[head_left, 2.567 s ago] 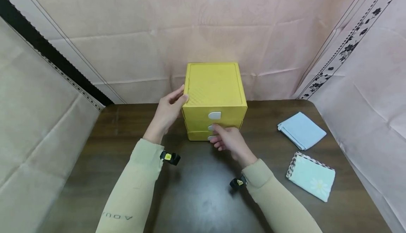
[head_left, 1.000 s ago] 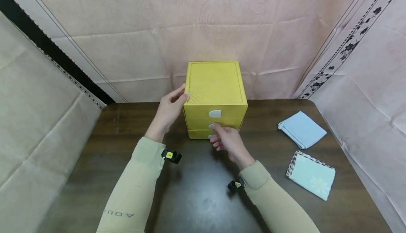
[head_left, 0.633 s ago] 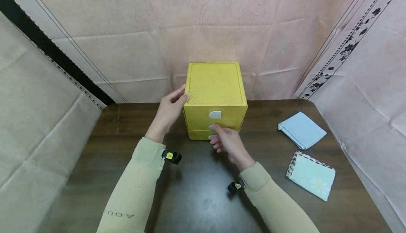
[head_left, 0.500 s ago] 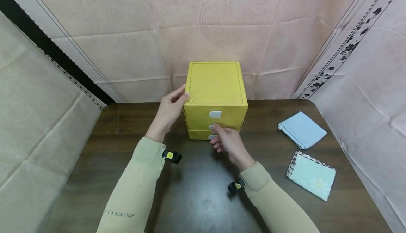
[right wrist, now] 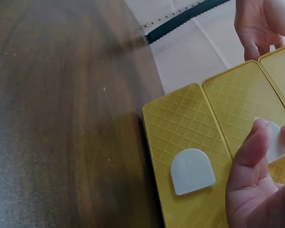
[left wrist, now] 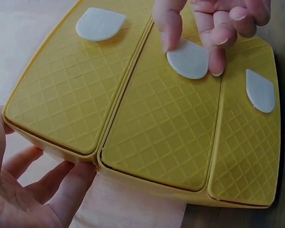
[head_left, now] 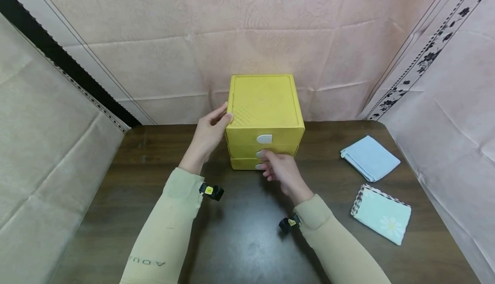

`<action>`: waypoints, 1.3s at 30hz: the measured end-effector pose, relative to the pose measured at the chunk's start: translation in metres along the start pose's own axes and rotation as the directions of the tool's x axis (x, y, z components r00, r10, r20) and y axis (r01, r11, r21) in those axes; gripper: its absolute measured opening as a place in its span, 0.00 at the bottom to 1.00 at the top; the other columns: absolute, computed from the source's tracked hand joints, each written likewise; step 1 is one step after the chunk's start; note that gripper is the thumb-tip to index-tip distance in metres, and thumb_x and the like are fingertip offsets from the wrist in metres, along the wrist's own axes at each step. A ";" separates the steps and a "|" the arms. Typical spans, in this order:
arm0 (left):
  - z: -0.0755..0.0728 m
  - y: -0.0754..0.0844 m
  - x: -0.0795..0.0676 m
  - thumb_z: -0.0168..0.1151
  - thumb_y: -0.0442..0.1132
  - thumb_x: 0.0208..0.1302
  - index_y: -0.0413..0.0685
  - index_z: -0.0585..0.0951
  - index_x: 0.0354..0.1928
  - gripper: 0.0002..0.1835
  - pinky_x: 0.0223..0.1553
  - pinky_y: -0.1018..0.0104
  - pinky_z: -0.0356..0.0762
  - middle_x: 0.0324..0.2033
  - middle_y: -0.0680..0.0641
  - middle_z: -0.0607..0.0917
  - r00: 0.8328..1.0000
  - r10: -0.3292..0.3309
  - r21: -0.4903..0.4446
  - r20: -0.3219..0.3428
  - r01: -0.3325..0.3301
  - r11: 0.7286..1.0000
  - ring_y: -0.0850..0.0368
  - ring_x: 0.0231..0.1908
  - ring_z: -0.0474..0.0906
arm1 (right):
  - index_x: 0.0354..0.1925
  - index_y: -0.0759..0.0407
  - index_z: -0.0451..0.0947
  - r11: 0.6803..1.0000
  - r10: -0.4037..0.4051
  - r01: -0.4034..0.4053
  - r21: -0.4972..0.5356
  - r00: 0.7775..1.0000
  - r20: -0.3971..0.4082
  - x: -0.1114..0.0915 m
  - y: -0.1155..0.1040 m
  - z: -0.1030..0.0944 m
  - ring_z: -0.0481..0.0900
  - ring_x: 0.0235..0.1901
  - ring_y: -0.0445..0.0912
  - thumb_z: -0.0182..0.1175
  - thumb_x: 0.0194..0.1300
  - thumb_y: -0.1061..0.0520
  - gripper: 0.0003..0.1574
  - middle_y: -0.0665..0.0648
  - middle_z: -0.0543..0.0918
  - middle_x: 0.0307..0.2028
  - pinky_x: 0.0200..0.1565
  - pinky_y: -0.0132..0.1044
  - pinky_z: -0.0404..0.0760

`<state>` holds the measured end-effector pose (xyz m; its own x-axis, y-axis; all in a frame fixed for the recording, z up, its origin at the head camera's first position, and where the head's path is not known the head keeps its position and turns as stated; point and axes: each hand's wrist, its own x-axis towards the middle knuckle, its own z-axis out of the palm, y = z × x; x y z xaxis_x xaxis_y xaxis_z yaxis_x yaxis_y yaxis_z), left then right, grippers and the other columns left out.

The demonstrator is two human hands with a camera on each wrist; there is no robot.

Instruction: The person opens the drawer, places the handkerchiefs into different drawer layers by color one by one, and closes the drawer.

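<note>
A yellow three-drawer box (head_left: 267, 101) stands at the back of the table, with a white handle on each drawer. My left hand (head_left: 206, 135) steadies its left side, thumb by the top edge. In the left wrist view the fingers lie extended along that side. My right hand (head_left: 284, 172) pinches the middle drawer's handle (left wrist: 189, 61) between thumb and a finger. The top handle (left wrist: 100, 23) and the bottom handle (right wrist: 192, 172) are untouched. All three drawer fronts sit flush with the box.
On the right of the brown table (head_left: 239, 241) lie a folded light blue cloth (head_left: 370, 158) and a folded mint cloth (head_left: 382, 215) with a checked edge and a flower. A pale fabric backdrop (head_left: 216, 52) rises behind the box and along both sides.
</note>
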<state>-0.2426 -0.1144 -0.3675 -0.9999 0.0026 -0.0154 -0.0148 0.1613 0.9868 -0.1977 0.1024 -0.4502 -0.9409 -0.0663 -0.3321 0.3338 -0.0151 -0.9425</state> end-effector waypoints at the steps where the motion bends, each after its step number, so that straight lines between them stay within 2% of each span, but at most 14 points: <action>1: 0.001 0.000 0.000 0.61 0.59 0.64 0.76 0.72 0.64 0.25 0.47 0.59 0.78 0.60 0.59 0.75 1.000 0.004 -0.002 -0.003 -0.004 1.000 0.58 0.52 0.75 | 0.45 0.70 0.81 1.000 0.004 -0.004 0.000 1.000 -0.002 0.001 -0.001 -0.001 0.77 0.22 0.45 0.63 0.61 0.41 0.32 0.60 0.84 0.30 0.25 0.35 0.78; 10: 0.002 -0.001 -0.002 0.62 0.60 0.62 0.77 0.73 0.63 0.26 0.50 0.56 0.77 0.59 0.60 0.76 1.000 0.019 -0.006 -0.017 -0.019 1.000 0.59 0.54 0.74 | 0.49 0.68 0.80 1.000 0.022 -0.022 0.007 1.000 0.007 -0.003 -0.003 0.000 0.78 0.23 0.46 0.61 0.63 0.38 0.34 0.65 0.84 0.36 0.25 0.35 0.78; 16: 0.000 0.000 -0.004 0.62 0.59 0.63 0.76 0.72 0.64 0.26 0.52 0.53 0.75 0.58 0.59 0.77 1.000 0.009 -0.001 -0.025 -0.009 1.000 0.59 0.55 0.74 | 0.50 0.66 0.80 1.000 -0.008 0.009 0.008 1.000 -0.009 -0.007 0.002 0.005 0.75 0.21 0.45 0.60 0.64 0.37 0.35 0.59 0.82 0.29 0.24 0.35 0.77; 24: 0.004 0.002 -0.004 0.60 0.59 0.65 0.73 0.71 0.66 0.27 0.53 0.59 0.75 0.57 0.58 0.77 0.999 0.026 0.012 -0.025 -0.025 1.000 0.60 0.55 0.73 | 0.47 0.67 0.82 0.999 -0.038 0.038 0.012 0.998 -0.047 -0.011 0.007 0.005 0.74 0.20 0.45 0.61 0.63 0.35 0.36 0.57 0.80 0.26 0.23 0.34 0.76; 30: 0.005 0.003 -0.004 0.60 0.60 0.64 0.74 0.71 0.65 0.27 0.52 0.60 0.76 0.57 0.59 0.76 1.000 0.011 0.010 -0.027 -0.011 1.000 0.61 0.54 0.73 | 0.45 0.67 0.82 0.999 -0.031 0.030 -0.018 0.999 -0.036 -0.022 0.012 0.002 0.74 0.21 0.46 0.61 0.61 0.33 0.38 0.58 0.79 0.26 0.23 0.35 0.76; 39: 0.004 0.002 -0.005 0.61 0.59 0.64 0.72 0.71 0.66 0.28 0.53 0.60 0.75 0.58 0.57 0.77 0.999 0.027 0.004 -0.018 -0.027 1.000 0.60 0.55 0.74 | 0.41 0.61 0.84 0.998 -0.036 0.036 -0.060 0.999 -0.011 -0.045 0.021 -0.002 0.74 0.20 0.47 0.60 0.63 0.33 0.32 0.59 0.79 0.25 0.23 0.35 0.77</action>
<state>-0.2379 -0.1104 -0.3663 -0.9998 -0.0112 0.0144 0.0123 0.1649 0.9862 -0.1480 0.1074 -0.4552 -0.9530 -0.0542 -0.2980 0.2960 0.0425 -0.9543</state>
